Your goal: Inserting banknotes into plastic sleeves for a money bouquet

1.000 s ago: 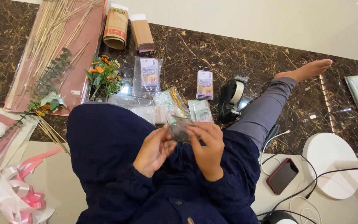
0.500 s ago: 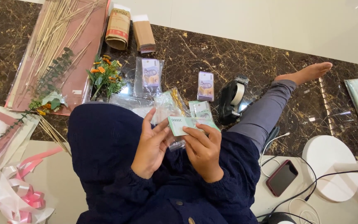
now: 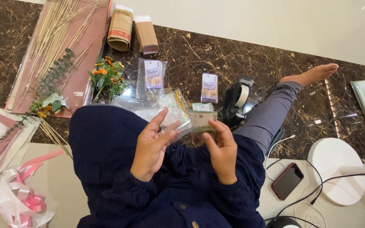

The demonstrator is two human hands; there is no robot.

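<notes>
Head view: right hand (image 3: 224, 154) pinches a banknote (image 3: 202, 120) against a clear sleeve (image 3: 175, 110) that the left hand (image 3: 152, 145) steadies, fingers spread. Two sleeved notes (image 3: 153, 75) already lie farther off; this one looks half inserted.

Banknote (image 3: 202, 120) partly behind right hand (image 3: 222, 154)

a greenish banknote (image 3: 202, 119) is seen against a dark navy knitted top (image 3: 106, 160). the floor (image 3: 275, 55) is patterned in dark brown marble with gold veins. purple banknotes (image 3: 209, 87), orange flowers (image 3: 106, 74), pink ribbon (image 3: 26, 200) and grey trousers (image 3: 267, 116) are shown.
</notes>
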